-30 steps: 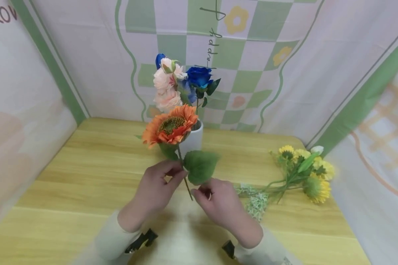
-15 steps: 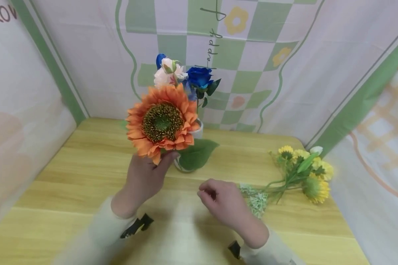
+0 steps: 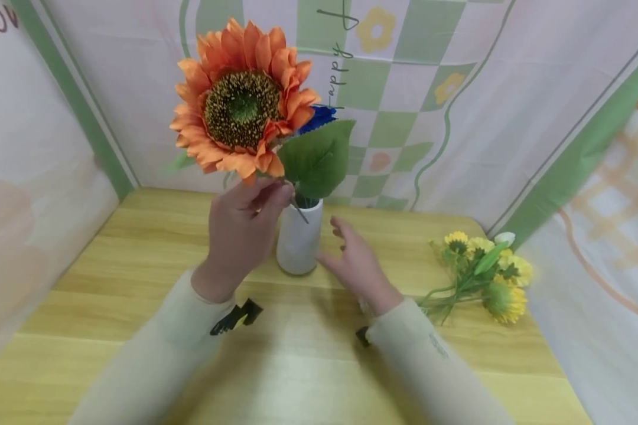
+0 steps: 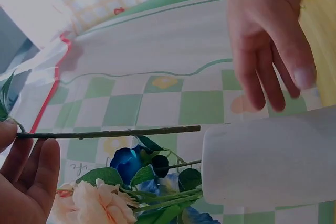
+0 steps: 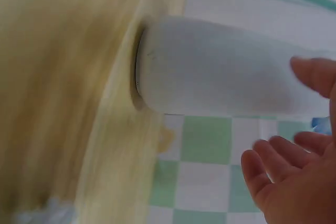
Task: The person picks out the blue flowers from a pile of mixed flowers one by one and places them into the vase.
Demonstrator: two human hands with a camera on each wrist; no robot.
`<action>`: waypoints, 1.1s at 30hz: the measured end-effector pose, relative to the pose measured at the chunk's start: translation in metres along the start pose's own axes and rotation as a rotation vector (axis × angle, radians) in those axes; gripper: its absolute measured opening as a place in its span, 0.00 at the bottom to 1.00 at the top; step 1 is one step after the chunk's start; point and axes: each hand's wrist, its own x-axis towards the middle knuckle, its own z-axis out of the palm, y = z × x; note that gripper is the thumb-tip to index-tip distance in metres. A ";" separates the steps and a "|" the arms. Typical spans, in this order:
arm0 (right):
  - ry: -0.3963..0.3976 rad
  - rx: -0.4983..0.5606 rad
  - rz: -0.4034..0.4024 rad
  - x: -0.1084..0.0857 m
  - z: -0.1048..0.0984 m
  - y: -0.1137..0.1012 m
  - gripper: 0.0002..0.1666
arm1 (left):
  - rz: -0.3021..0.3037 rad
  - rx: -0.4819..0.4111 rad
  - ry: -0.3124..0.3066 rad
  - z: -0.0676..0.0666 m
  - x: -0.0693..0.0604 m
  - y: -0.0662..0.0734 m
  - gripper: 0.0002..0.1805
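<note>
My left hand pinches the stem of an orange sunflower, holding it up in front of the white vase. In the left wrist view the stem's cut end stands close to the vase's rim, outside the opening. My right hand is beside the vase on the right, fingers spread and holding nothing; the right wrist view shows thumb and fingers apart around the vase's side. A blue rose and pale pink flowers stand in the vase, mostly hidden behind the sunflower in the head view.
Yellow flowers and a white bud lie in a bunch at the right of the wooden table. A checked cloth backdrop hangs right behind the table.
The left hand has raised the sunflower up and away, its head tipping to face me. The right hand has let go of the lower stem area, moved forward to the vase and opened.
</note>
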 end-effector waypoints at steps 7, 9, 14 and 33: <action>-0.014 0.148 -0.047 0.039 0.009 -0.002 0.60 | 0.032 -0.005 0.061 0.008 0.014 -0.005 0.02; -0.009 0.160 -0.076 0.044 0.012 -0.003 0.56 | 0.031 -0.008 0.072 0.010 0.014 -0.007 0.02; -0.001 0.144 -0.038 0.047 0.016 -0.007 0.51 | 0.014 0.024 0.109 0.011 0.014 -0.011 0.02; 0.067 0.115 0.118 0.048 0.031 -0.024 0.56 | -0.039 0.110 0.201 0.012 0.017 -0.027 0.03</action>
